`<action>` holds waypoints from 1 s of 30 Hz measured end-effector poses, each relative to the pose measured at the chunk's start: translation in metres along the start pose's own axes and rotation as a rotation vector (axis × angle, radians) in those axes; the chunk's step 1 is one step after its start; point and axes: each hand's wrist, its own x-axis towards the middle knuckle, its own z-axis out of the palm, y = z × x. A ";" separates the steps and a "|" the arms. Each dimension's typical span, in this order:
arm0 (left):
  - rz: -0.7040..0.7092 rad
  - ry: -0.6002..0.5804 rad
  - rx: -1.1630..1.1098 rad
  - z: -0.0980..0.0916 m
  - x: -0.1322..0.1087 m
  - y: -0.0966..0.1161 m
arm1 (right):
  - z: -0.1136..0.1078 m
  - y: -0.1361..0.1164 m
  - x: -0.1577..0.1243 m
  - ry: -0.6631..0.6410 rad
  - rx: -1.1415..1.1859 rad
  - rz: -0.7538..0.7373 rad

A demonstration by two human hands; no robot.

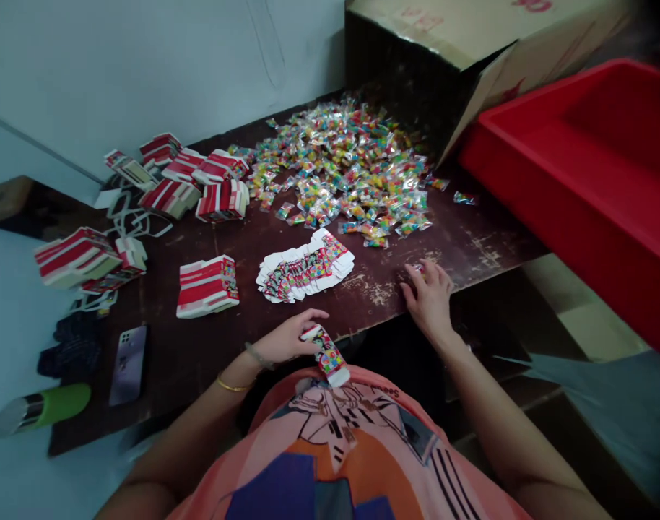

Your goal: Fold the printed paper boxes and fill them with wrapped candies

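My left hand is closed on a small printed carton, red and multicoloured with a white end flap, held in front of my shirt. Near the table's front edge rests my right hand, its fingers curled down around a small candy packet, mostly hidden by them. Beyond the left hand, a fanned row of flat printed cartons lies on the table. Behind it spreads a large heap of small clear packets with colourful candies.
Bundles of red-and-white cartons lie on the dark table, with more bundles at the left. A phone and a green bottle sit front left. At the right stand a cardboard box and a red tray.
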 end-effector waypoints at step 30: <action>0.077 -0.003 0.061 0.005 -0.005 -0.003 | -0.021 0.033 0.002 -0.208 -0.075 -0.020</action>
